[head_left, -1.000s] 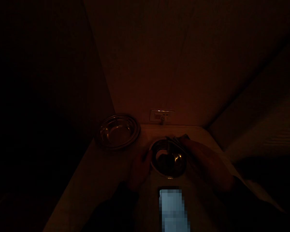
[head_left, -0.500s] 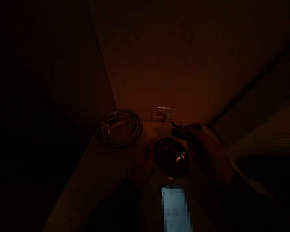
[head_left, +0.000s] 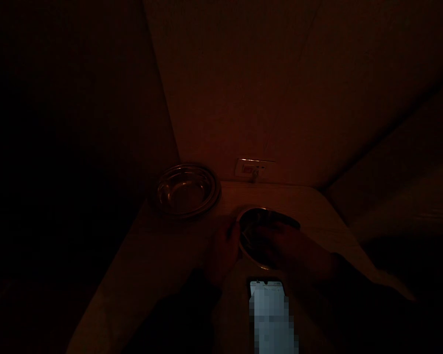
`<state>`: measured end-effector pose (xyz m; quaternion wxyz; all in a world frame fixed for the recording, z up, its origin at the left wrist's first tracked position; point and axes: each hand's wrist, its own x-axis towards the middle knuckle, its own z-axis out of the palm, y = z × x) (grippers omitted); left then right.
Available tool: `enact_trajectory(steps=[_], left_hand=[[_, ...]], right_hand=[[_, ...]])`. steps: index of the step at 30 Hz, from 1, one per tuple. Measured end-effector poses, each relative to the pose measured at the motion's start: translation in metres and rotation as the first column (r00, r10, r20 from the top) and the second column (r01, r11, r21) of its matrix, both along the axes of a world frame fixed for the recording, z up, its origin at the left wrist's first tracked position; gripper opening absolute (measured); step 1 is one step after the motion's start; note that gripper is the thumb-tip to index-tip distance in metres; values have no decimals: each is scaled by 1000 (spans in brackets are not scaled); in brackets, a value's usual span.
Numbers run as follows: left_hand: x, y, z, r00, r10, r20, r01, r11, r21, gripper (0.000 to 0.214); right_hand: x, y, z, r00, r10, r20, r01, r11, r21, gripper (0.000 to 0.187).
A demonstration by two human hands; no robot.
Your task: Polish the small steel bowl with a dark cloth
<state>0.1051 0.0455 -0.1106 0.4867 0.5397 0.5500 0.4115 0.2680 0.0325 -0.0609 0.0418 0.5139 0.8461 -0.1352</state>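
The light is very dim. A shiny metal bowl (head_left: 266,267) sits on the table, its rim catching a little light. At its left side, my left hand (head_left: 224,248) is closed on the rim. Reaching in from the right, my right hand (head_left: 280,241) is inside the bowl, fingers bent over a dark, limp, cloth-like piece (head_left: 290,220) whose edge shows past the far right rim. The hand and the dark piece hide most of the bowl's inside.
Metal dishes (head_left: 186,194), apparently stacked, stand at the back left of the pale table (head_left: 133,265). A lit phone (head_left: 273,314) lies near me, below the bowl. On the wall behind is a socket plate (head_left: 254,168) with a plug in it.
My right hand has moved left from beside the bowl into it, bringing the dark cloth-like piece along. My left hand stays at the bowl's left rim.
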Motion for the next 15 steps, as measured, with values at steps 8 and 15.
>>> enact_trajectory(steps=[8, 15], left_hand=[[1, -1, 2, 1000, -21, 4, 20, 999, 37, 32], [2, -1, 1, 999, 6, -37, -5, 1000, 27, 34]], right_hand=[[-1, 4, -1, 999, -5, -52, 1, 997, -76, 32], [-3, 7, -10, 999, 44, -14, -44, 999, 21, 31]])
